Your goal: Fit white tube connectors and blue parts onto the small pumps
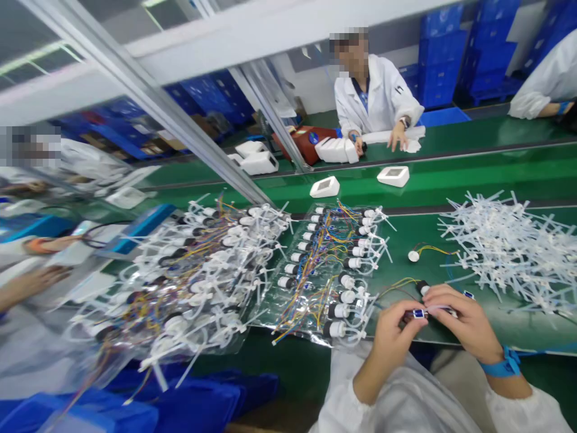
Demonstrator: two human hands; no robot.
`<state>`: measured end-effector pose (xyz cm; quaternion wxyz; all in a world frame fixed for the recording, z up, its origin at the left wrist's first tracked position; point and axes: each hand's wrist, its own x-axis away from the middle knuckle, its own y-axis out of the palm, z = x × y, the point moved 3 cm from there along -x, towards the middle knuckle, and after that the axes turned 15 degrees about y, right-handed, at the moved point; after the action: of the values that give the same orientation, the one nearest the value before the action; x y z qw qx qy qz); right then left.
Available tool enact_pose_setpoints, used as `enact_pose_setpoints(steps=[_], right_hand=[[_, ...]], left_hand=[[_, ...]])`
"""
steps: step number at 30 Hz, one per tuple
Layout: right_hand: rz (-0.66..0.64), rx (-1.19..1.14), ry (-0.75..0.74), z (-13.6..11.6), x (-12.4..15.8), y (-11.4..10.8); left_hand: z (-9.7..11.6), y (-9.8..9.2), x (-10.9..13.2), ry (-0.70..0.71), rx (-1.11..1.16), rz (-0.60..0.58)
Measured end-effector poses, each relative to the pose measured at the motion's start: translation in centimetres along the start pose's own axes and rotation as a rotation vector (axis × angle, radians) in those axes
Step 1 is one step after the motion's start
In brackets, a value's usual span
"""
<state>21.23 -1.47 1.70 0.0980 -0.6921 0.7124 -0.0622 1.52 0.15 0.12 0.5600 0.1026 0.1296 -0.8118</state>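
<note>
My left hand [394, 329] and my right hand [464, 319] meet at the near edge of the green bench [419, 237]. Both are pinched on one small assembly: a blue connector [419, 314] at my left fingertips and a thin white tube piece [444, 309] under my right fingers. Yellow and dark wires [399, 284] run from it to a small black part [422, 287]. A blue wrist strap [505, 362] circles my right wrist. Just left of my hands lies a clear sheet with several wired white pump parts [336, 273].
A large heap of wired parts [193, 282] fills the left. White plastic T-tubes [505, 249] are piled at the right. One loose wired disc [413, 255] lies between. White devices [393, 175] ride the belt. A person in a white coat [376, 99] works opposite; another sleeve [547, 78] shows far right.
</note>
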Motion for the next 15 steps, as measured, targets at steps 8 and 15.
enact_pose_setpoints(steps=[8, 15], right_hand=[[-0.02, -0.069, -0.001, -0.88, -0.03, 0.26], [-0.007, -0.063, -0.024, -0.54, -0.06, 0.11]], left_hand=[[0.3, -0.12, -0.16, -0.042, -0.032, 0.004], [-0.4, -0.1, 0.36, -0.016, 0.035, -0.007]])
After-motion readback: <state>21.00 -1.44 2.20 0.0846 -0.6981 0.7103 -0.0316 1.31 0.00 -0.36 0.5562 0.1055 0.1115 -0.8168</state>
